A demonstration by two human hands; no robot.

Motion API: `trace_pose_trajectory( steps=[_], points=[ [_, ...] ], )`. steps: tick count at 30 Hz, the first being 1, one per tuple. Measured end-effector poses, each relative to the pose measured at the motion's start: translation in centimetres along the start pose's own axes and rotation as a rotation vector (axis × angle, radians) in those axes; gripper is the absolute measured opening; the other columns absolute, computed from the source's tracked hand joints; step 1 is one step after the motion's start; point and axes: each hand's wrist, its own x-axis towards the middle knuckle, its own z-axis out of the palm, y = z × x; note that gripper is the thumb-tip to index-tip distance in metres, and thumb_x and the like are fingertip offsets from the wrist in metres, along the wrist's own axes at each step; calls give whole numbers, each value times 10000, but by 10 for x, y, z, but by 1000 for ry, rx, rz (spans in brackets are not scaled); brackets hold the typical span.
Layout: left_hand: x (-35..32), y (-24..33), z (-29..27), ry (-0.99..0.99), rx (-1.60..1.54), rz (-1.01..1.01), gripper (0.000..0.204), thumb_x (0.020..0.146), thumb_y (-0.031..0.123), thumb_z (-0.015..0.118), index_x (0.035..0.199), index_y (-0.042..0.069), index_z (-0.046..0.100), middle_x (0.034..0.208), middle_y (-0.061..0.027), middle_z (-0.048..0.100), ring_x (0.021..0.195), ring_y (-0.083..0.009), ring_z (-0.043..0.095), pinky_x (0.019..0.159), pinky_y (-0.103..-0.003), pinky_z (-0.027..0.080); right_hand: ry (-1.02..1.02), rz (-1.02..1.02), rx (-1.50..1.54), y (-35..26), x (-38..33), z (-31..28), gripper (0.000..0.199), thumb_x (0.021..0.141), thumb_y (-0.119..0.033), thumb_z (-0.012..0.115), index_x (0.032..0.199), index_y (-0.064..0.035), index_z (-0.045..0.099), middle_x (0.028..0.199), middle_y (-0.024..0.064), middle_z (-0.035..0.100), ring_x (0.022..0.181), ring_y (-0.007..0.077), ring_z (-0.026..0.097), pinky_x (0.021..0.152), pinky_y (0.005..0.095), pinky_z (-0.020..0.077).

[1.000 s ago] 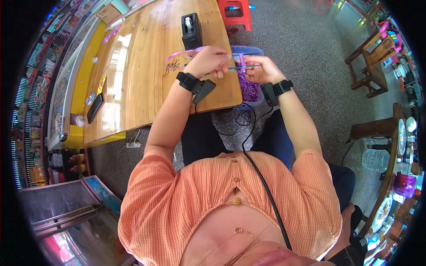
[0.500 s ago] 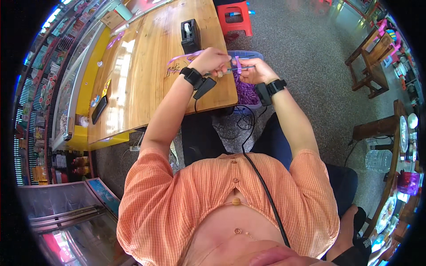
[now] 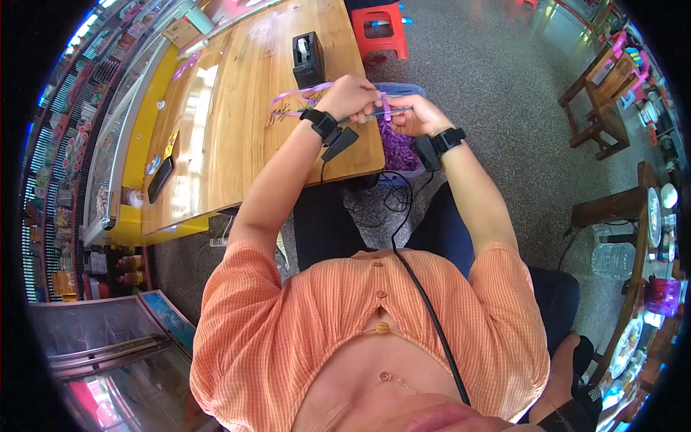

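Both of my hands are raised above the table's right corner, close together. A thin dark rod (image 3: 398,109) runs between them, with a purple ribbon (image 3: 386,109) wrapped across it. My right hand (image 3: 419,115) grips the rod, its fingers bent around the right end. My left hand (image 3: 353,98) has its fingers pinched together at the ribbon, left of the rod. More purple ribbon trails from the left hand over the wooden table (image 3: 245,137). Beneath the hands, a translucent blue bin (image 3: 419,92) contains many small purple pieces.
A black tape dispenser (image 3: 308,63) stands on the table, near a tangle of thin dark strands (image 3: 282,113). At the table's left side lies a black phone (image 3: 161,179). A red stool (image 3: 379,32) stands beyond; a dark cable (image 3: 432,306) hangs down my front.
My left hand has shifted slightly right, and its fingers are turned more toward the rod. The right hand stays nearly in place, still gripping the rod.
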Motion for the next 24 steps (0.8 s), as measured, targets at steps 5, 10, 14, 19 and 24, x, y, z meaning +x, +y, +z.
trace_pose_trajectory(
  steps=[5, 10, 14, 19, 24],
  points=[
    [-3, 0, 3, 45, 46, 11, 236, 916, 205, 625, 859, -7, 713, 600, -47, 630, 454, -124, 597, 414, -267, 461, 15, 1, -9, -2, -5, 5, 205, 895, -285, 687, 1053, -155, 673, 870, -57, 646, 762, 85, 564, 778, 278, 439],
    [-7, 5, 8, 64, 132, 41, 248, 890, 237, 663, 851, 0, 723, 583, -54, 632, 448, -129, 594, 420, -277, 461, 23, -50, -24, -1, -7, -3, 211, 895, -287, 683, 1049, -147, 649, 855, -54, 630, 747, 90, 563, 756, 298, 459],
    [-7, 6, 13, 121, 194, 65, 272, 873, 274, 683, 865, 6, 729, 570, -65, 633, 440, -143, 591, 437, -293, 470, 103, -90, 15, 0, -14, 13, 224, 905, -328, 665, 1022, -137, 658, 859, -41, 608, 702, 91, 514, 688, 281, 416],
    [-5, 3, 13, 149, 188, 61, 294, 854, 309, 699, 857, 18, 738, 575, -64, 637, 473, -153, 610, 469, -303, 481, 188, -78, 21, -7, -22, 24, 279, 902, -377, 660, 1019, -124, 671, 890, -38, 601, 676, 84, 448, 626, 244, 353],
    [2, -5, 12, 168, 258, 112, 321, 817, 344, 718, 860, 28, 754, 599, -83, 657, 560, -170, 648, 551, -321, 501, 361, -261, -308, 6, -1, 8, 253, 869, -330, 707, 888, -78, 697, 752, -34, 610, 604, 70, 477, 534, 241, 352]
  ],
)
